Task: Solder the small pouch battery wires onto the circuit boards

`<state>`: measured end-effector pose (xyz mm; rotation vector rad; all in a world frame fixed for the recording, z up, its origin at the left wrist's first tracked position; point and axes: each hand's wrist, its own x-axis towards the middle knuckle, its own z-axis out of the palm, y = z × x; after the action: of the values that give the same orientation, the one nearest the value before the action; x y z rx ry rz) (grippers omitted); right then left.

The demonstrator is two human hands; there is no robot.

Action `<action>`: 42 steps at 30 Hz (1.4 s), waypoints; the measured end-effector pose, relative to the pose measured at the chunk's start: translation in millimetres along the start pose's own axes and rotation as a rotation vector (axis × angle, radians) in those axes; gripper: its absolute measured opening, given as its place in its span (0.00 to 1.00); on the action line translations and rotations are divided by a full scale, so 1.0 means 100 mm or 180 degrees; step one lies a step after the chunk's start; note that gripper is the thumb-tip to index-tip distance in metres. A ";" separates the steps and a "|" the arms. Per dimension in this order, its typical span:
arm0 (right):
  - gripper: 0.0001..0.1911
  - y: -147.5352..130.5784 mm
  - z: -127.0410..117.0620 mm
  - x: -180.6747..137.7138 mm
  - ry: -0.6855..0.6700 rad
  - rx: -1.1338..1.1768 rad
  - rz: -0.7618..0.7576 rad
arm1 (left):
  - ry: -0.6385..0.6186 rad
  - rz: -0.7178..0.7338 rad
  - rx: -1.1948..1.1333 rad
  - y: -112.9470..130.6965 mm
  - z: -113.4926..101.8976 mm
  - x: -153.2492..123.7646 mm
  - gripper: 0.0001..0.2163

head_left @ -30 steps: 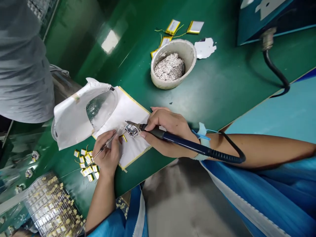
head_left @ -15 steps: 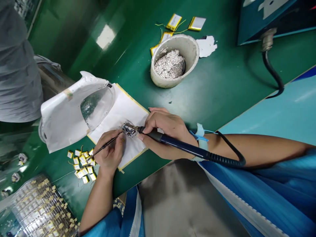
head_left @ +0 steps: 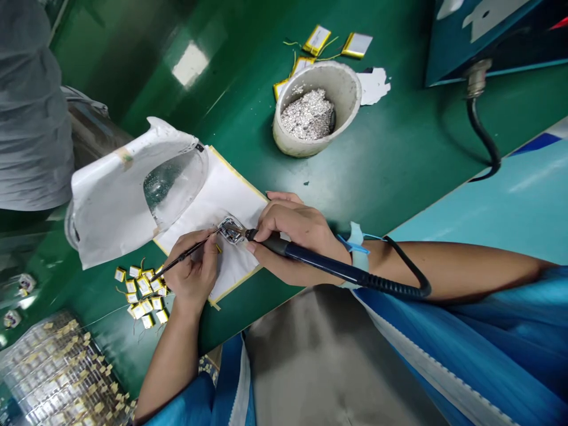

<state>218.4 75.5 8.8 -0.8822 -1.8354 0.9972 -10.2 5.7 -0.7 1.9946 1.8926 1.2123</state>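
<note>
Slantwise, the soldering iron points leftward at the circuit board.

I see the sheet by the worktop's near edge, circuit board on it, battery pile left, tub right.

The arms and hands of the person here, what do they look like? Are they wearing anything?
The left hand and right hand are bare, with no gloves. The left sleeve and right sleeve are bright blue and end well short of the wrists. A pale blue wristband with a brighter blue strip goes around the right wrist.
</note>
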 end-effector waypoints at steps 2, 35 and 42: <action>0.09 0.00 0.00 0.00 -0.0002 -0.0007 -0.0006 | -0.0014 0.0004 -0.0002 0.00 0.00 0.00 0.05; 0.10 0.01 0.00 0.00 0.0082 0.0033 -0.0057 | -0.0021 -0.0036 -0.0039 0.00 0.02 -0.02 0.06; 0.09 0.00 -0.01 0.00 0.0018 0.0041 -0.0035 | 0.0014 0.0057 0.0069 -0.01 0.02 -0.01 0.05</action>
<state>218.9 76.0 9.4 -0.8654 -1.8251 0.9977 -9.8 5.9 -2.7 2.0256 1.9021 1.2065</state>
